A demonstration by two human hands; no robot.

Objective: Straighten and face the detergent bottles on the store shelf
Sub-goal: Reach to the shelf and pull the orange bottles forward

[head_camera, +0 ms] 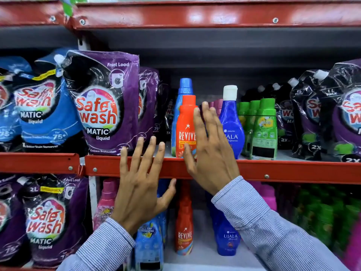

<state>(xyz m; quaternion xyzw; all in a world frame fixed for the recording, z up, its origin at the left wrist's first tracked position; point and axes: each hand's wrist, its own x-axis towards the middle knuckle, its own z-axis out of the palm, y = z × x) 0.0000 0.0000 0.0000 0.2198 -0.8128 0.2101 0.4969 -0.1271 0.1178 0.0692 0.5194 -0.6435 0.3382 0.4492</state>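
An orange Revive bottle stands upright at the front of the middle shelf, label facing out. A taller blue-capped bottle stands right behind it. My right hand is open with fingers spread, just right of the orange bottle, partly in front of the blue Ujala bottle; whether it touches the orange bottle I cannot tell. My left hand is open, fingers spread, in front of the red shelf edge, left of the orange bottle and holding nothing. Green bottles stand to the right.
Purple Safewash pouches and blue ones fill the left of the shelf; dark pouches stand at the right. The lower shelf holds another Revive bottle, an Ujala bottle, pink, blue and green bottles.
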